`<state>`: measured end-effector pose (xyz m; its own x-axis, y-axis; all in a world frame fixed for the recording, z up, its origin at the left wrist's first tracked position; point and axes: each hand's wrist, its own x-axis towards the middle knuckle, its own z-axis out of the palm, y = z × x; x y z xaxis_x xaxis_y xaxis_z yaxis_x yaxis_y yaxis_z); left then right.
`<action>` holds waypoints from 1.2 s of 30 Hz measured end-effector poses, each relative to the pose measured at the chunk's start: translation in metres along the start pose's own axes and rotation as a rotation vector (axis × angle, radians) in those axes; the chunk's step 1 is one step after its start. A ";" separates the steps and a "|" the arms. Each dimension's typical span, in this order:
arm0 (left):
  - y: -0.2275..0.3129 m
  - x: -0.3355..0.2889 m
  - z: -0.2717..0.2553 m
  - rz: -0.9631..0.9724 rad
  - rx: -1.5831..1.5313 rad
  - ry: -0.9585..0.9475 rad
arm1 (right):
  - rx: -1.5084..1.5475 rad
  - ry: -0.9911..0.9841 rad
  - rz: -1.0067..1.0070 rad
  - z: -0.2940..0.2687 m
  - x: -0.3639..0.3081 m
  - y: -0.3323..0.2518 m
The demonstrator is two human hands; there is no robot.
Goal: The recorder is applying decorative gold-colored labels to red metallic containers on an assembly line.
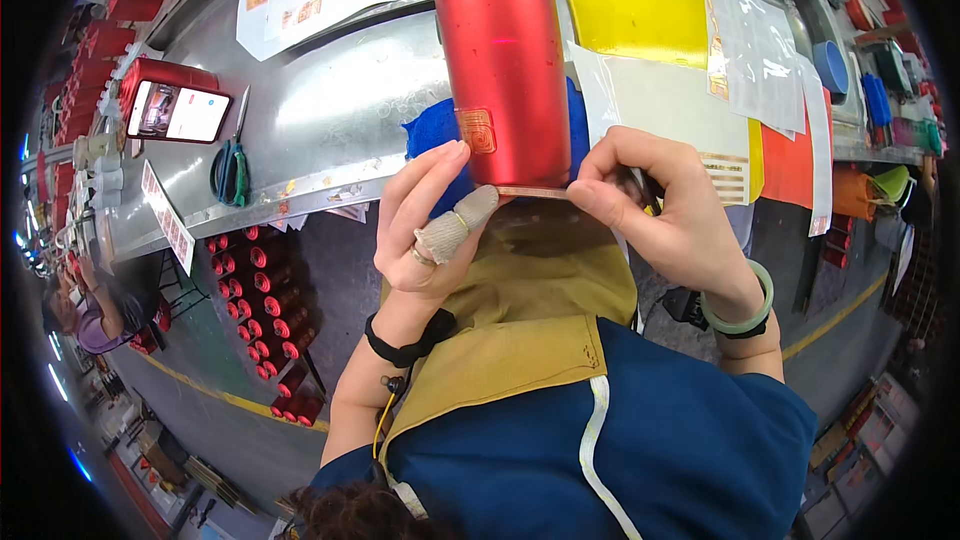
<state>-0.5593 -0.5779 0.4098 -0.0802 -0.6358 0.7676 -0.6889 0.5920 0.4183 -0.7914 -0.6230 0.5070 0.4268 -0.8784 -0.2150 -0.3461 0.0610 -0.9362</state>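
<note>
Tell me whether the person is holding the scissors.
No, the scissors lie on the metal table near the phone, while the left hand and right hand are at the near end of the red cylinder.

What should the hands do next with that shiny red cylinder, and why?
Perhaps gently smooth the thin gold-brown strip against the shiny red cylinder: it runs along the near edge, with the left hand and right hand at its opposite ends.

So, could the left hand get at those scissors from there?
Probably yes: the left hand is busy at the red bottle, but the scissors lie on the table to its left, with nothing visibly between.
</note>
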 end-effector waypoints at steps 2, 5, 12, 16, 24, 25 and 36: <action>0.003 -0.002 -0.001 -0.022 -0.007 -0.003 | 0.010 0.022 0.056 0.000 0.000 0.006; 0.006 0.002 0.002 0.005 0.010 0.003 | -0.005 0.041 0.080 0.000 0.002 0.015; 0.008 0.021 0.007 0.041 -0.045 -0.091 | -0.009 0.040 0.120 0.001 0.006 0.025; 0.012 0.006 0.012 -0.177 -0.165 0.008 | -0.020 0.036 0.062 0.004 0.007 0.022; 0.008 0.003 0.006 -0.035 0.005 0.013 | 0.016 0.032 0.081 0.003 0.007 0.021; 0.009 0.004 0.005 -0.035 0.002 0.012 | 0.016 0.034 0.083 0.003 0.007 0.020; 0.011 0.021 0.010 -0.002 -0.095 -0.076 | -0.042 0.058 0.032 0.007 0.008 0.022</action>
<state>-0.5759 -0.5891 0.4256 -0.1356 -0.6703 0.7296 -0.6181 0.6327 0.4665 -0.7893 -0.6254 0.4829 0.3663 -0.9024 -0.2270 -0.3938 0.0707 -0.9165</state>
